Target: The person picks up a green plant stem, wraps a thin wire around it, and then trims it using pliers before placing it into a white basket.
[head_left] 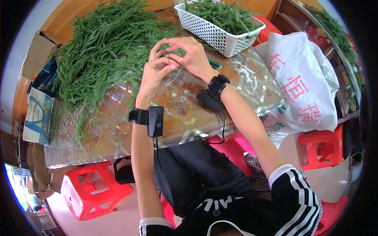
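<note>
Here's the needle-leaved greenery [98, 55], a big tangled heap across the far left of the bench [181, 126]; it looks light and springy, likely artificial, the sprays bending easily but apt to snag on each other; best taken by a bare stem end, since a pinch mid-needle could slip or shed; just beside the heap, the left hand [154, 71] and right hand [192, 54] meet fingertip to fingertip, each grip narrow, thumb near curled fingers, though whether anything is pinched there I cannot tell; farther out, the white perforated basket [207, 33] sits at the far right, loaded with more sprigs [224, 16] to its rim and over; beside the bench's right end bulges a white woven sack [303, 84], contents hidden; and over left, a blue-handled paper bag [38, 114], its inside out of sight.
</note>
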`<state>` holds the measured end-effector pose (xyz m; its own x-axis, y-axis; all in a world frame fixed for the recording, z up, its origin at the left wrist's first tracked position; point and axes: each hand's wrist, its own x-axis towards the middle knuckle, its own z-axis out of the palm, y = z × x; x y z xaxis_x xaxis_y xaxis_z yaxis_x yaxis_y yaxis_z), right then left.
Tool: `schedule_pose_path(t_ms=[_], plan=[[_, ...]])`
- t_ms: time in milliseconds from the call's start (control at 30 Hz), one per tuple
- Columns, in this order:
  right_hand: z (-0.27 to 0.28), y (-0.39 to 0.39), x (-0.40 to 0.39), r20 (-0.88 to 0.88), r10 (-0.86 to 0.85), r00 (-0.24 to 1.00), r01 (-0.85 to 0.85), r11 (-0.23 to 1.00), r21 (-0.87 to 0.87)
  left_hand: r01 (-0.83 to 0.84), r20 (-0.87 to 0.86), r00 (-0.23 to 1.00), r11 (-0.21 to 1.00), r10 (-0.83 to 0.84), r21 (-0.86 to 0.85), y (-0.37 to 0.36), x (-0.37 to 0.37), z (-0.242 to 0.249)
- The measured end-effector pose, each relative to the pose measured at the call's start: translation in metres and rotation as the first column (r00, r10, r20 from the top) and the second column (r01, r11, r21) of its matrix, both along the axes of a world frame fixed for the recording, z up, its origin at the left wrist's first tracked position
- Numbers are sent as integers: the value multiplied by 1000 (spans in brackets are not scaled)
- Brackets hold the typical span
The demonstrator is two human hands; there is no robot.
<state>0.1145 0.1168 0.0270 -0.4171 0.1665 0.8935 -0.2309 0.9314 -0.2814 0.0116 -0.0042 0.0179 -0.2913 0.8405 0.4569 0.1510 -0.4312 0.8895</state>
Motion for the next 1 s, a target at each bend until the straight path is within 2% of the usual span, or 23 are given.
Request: schedule_pose_path(t_ms=[67, 167, 200, 300, 500, 600, 733, 833, 1000], plan=[[-1, 0, 0, 6, 20, 1000, -20, 998, -53, -18, -41, 999, 1000, 18, 14, -1, 2, 3], [-2, -3, 1, 82, 95, 992, -73, 968, -241, -49, -83, 995, 998, 51, 30, 0, 1, 2], [-2, -3, 1, 82, 95, 992, -72, 968, -241, -64, -104, 992, 997, 68, 38, 0, 1, 2], [-2, -4, 2, 139, 210, 968, -133, 893, -429, -65, -90, 994, 997, 68, 38, -1, 3, 4], [-4, -5, -1, 123, 275, 954, -169, 826, -538, -90, -70, 993, 994, 94, 56, 1, 4, 3], [-5, -4, -2, 157, 301, 940, -164, 807, -568, -202, -297, 928, 974, 224, 103, 3, 1, 3], [-6, -1, -2, 156, 384, 910, -191, 723, -664, -279, -359, 878, 948, 316, 152, 3, 8, 5], [-5, 1, 0, 185, 531, 827, -216, 604, -767, -295, -395, 855, 941, 337, 164, 2, 10, 6], [-3, 1, 3, 143, 605, 784, -237, 503, -831, -259, -380, 880, 958, 286, 122, -1, 12, 11]])
